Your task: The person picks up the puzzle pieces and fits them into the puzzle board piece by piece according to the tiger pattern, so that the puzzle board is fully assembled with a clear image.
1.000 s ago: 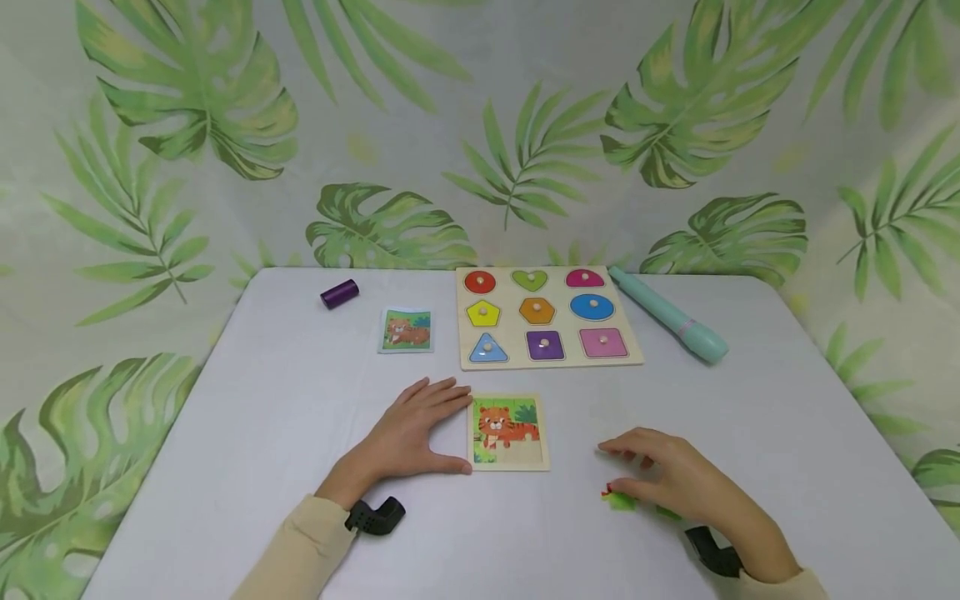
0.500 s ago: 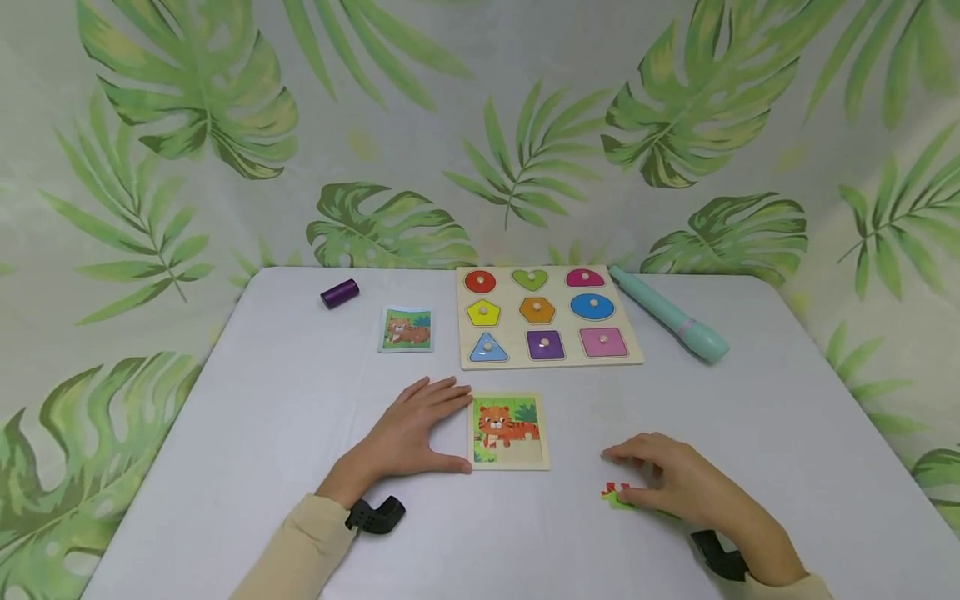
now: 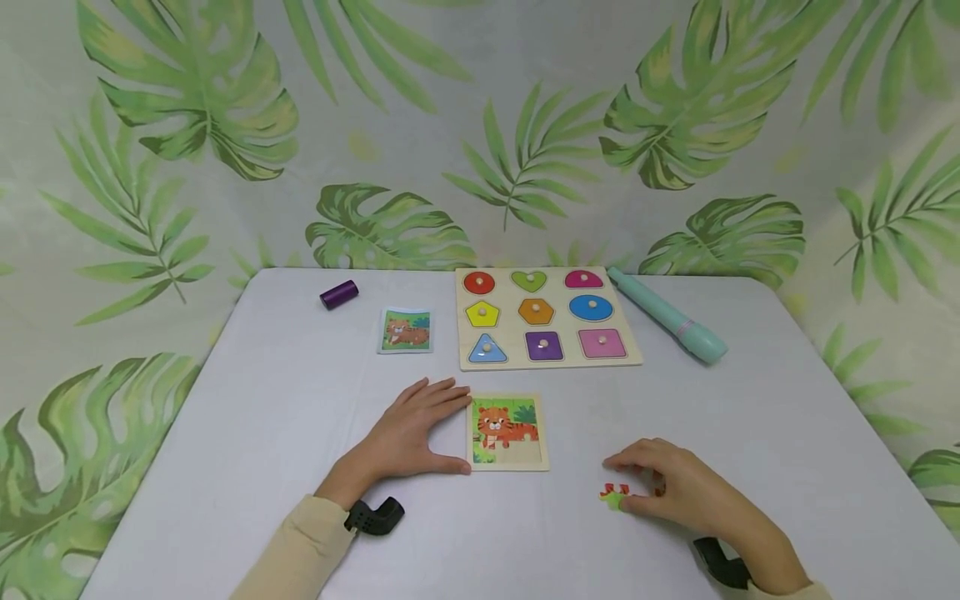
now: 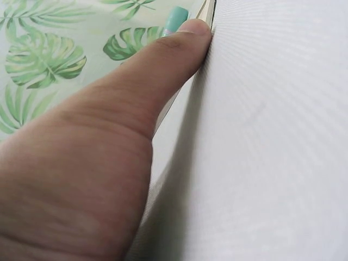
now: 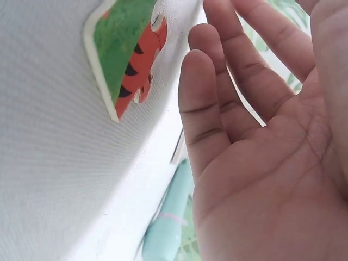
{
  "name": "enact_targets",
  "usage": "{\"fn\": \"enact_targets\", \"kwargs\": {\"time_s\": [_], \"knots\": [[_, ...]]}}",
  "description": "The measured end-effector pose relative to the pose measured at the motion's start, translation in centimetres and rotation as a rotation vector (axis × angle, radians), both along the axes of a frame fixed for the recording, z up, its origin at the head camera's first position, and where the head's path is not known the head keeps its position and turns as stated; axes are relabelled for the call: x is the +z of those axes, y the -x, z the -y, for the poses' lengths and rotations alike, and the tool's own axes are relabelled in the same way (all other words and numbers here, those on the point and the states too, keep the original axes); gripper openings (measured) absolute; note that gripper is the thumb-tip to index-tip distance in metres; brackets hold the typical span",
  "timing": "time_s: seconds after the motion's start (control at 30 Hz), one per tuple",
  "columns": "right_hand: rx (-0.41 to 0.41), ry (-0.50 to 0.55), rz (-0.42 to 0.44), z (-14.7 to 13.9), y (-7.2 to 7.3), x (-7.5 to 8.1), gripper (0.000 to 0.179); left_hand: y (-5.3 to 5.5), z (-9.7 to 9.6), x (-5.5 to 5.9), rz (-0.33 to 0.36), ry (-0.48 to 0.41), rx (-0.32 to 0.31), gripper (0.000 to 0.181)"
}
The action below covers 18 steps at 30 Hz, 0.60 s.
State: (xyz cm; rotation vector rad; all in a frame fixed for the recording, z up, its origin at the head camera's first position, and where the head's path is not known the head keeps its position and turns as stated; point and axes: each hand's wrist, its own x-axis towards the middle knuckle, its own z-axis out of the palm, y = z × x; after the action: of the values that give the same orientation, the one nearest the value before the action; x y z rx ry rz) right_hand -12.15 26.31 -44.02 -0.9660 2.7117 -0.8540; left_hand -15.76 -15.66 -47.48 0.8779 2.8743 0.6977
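A small wooden tiger puzzle (image 3: 507,428) lies in the middle of the table, with bare wood showing at its lower right. My left hand (image 3: 405,437) rests at its left side, thumb and fingers spread, touching the frame's left corners. To the right, my right hand (image 3: 678,483) hovers low with fingers loosely bent. Its thumb tip is at a red and green puzzle piece (image 3: 613,495) on the cloth. Below the fingers in the right wrist view, a green and orange striped puzzle piece (image 5: 130,49) lies flat; the hand mostly hides it from above.
Behind the puzzle lies a shape peg board (image 3: 550,321). A tiger picture card (image 3: 406,331) and a purple cylinder (image 3: 340,294) are at the back left. A mint-green toy microphone-like stick (image 3: 667,315) lies at the back right. Leaf-print cloth hangs behind the table.
My right hand has shifted slightly right and toward me, uncovering more of the red and green piece, which has turned a little. My left hand and the puzzle stay put.
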Motion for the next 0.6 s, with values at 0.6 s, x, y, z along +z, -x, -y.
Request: {"fn": "enact_targets", "kwargs": {"time_s": [0.6], "knots": [[0.067, 0.043, -0.003, -0.13, -0.36, -0.51, 0.034, -0.15, 0.09, 0.05, 0.002, -0.007, 0.001, 0.098]]}}
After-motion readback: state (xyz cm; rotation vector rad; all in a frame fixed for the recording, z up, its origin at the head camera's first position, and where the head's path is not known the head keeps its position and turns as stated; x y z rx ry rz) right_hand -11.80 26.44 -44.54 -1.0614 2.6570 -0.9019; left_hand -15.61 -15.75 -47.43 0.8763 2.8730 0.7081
